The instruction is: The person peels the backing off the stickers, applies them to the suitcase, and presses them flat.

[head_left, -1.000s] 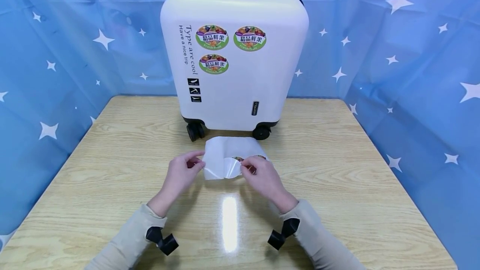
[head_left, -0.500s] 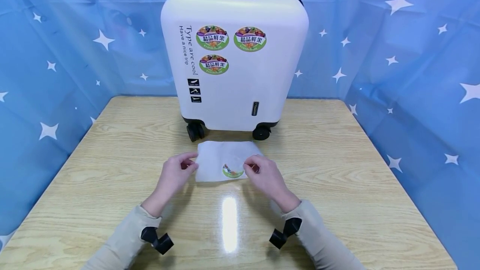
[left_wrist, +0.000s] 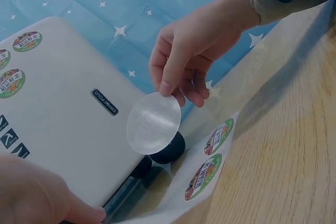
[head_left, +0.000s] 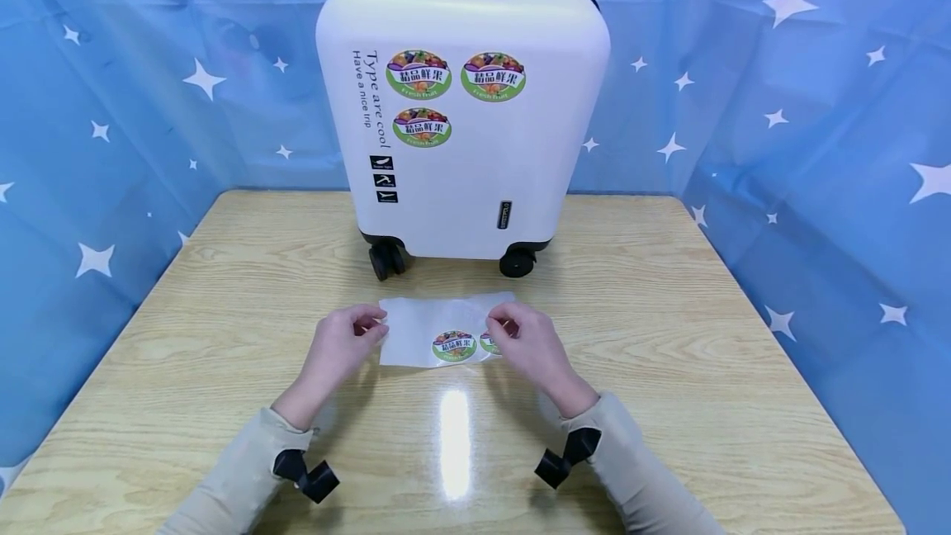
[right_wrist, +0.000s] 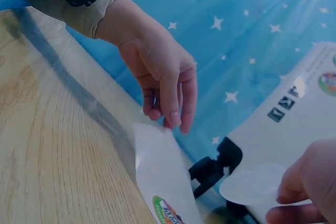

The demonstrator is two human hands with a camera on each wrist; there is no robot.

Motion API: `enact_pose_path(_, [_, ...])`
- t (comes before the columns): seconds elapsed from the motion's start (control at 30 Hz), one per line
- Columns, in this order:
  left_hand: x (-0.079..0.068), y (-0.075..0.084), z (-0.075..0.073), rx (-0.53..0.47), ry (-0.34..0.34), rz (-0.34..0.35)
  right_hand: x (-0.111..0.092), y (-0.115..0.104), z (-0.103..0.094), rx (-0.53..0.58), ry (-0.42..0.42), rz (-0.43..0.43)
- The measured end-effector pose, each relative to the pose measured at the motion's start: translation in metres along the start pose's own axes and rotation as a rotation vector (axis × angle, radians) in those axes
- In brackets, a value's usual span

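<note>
My left hand pinches the left edge of a white sticker sheet above the table. Two oval fruit stickers show on the sheet, one in full and another partly behind my right hand. Between thumb and fingers, my right hand pinches a loose oval sticker by its edge. Its pale, plain side faces the left wrist camera, and it hangs apart from the sheet. Behind stands a white suitcase with three oval fruit stickers on its upper front.
The suitcase stands upright on black wheels at the back of the wooden table. A blue curtain with white stars hangs behind and at both sides. Bare tabletop lies left and right of the hands.
The sticker in my right hand has come off the sheet. My left hand has drawn the sheet left and nearer, and its folded-looking part has flattened out.
</note>
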State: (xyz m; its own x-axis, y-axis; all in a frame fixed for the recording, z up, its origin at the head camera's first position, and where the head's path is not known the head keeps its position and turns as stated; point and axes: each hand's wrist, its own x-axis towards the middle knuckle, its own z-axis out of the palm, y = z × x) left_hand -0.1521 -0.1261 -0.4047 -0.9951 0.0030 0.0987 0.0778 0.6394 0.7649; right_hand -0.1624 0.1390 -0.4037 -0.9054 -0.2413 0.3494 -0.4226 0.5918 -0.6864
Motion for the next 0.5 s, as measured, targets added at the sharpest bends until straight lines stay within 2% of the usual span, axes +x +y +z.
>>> enact_pose_path(0.13, [0.000,0.004,-0.002,0.017,0.000,0.011,0.000,0.000,0.000,0.021,0.016,0.005])
enact_pose_path(0.3, [0.001,0.010,-0.001,0.007,0.007,0.068,0.002,-0.002,0.000,0.039,0.048,-0.005])
enact_pose_path(0.5, [0.001,0.025,0.002,-0.003,0.005,0.103,0.004,-0.003,0.002,0.051,0.081,-0.042])
